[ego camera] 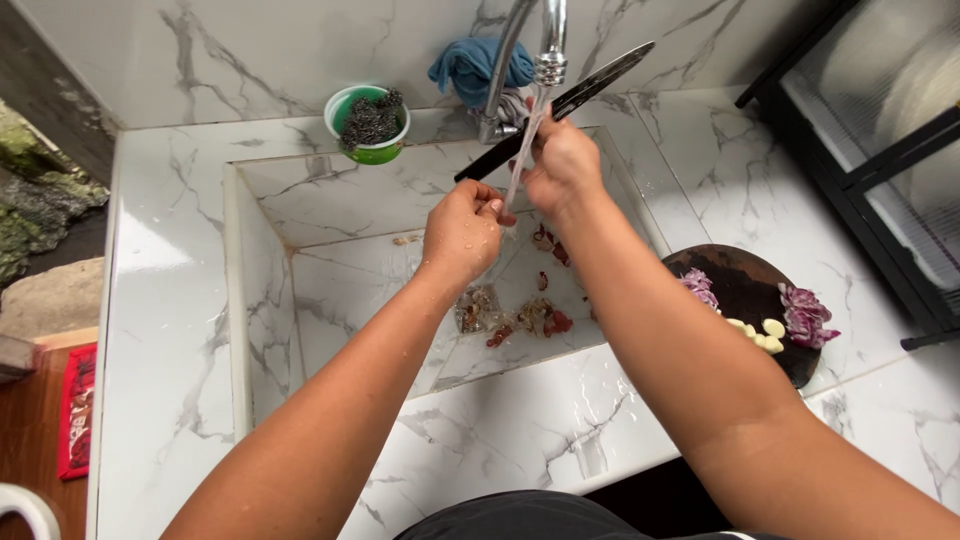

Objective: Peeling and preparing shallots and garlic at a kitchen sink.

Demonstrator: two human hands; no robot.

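**Rinsing a knife under the tap at a marble sink**

You are looking down at your own two bare forearms, reaching over a white marble sink [262, 300] with grey veining. On the ledge behind the sink stands a small green bowl [368, 124] holding a dark metal scouring pad [372, 118]. Next to it, behind the chrome tap [548, 45], a crumpled blue cloth [470, 66] lies on the ledge. At the bottom of the basin, reddish and brownish food scraps [525, 318] lie scattered near the drain.

To your right on the counter is a round dark wooden cutting board [745, 290]. It carries purple chopped onion pieces [806, 315] and a few pale slices [760, 334], possibly garlic, though the view is too small to be sure.

Your right hand [562, 165] is closed around the handle of a long dark kitchen knife [585, 92]. The knife is held above the basin, slanting upward to the right, its blade crossing just behind the tap spout. A thin stream of water [520, 160] falls past it. Your left hand [462, 230] is curled into a loose fist, wet with droplets, its fingertips meeting the water stream just below the knife handle's dark end; it seems to grip nothing.
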